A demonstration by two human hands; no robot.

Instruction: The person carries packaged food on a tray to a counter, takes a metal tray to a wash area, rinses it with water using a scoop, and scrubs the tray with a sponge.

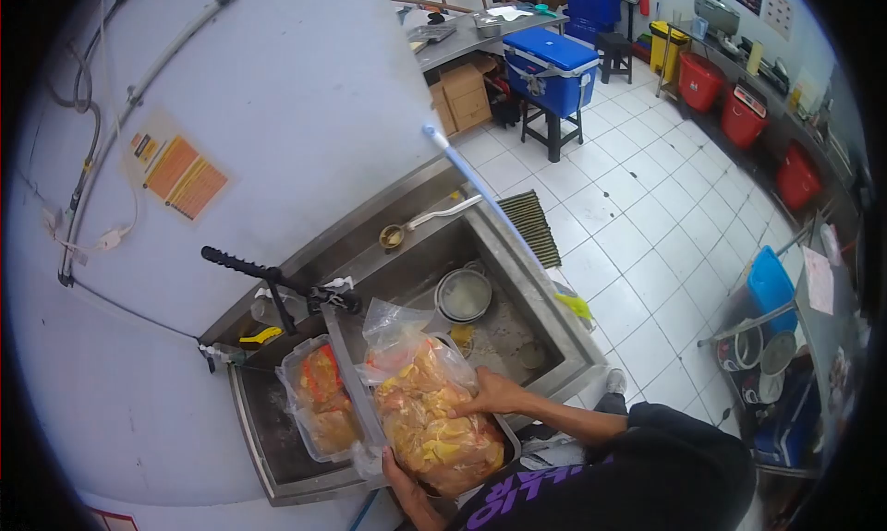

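Observation:
A large clear plastic bag of raw chicken pieces (430,411) fills a metal tray (508,443) at the near side of the sink. My right hand (494,392) grips the bag's right side, its thumb pressed over the chicken. Lower down, my left hand (407,489) is wrapped around the tray's lower left corner; its fingers are partly hidden beneath. The bag's loose end (393,320) lies crumpled at the top. Left of the tray, a clear plastic tub (325,450) of more bagged chicken sits in the smaller basin.
In the large basin (517,332) stand round metal bowls (464,295). A black faucet (277,277) rises behind the divider. A white-handled ladle (393,236) lies on the back ledge, and a blue pole (485,194) leans along the sink. A blue cooler (552,65) stands on a stool.

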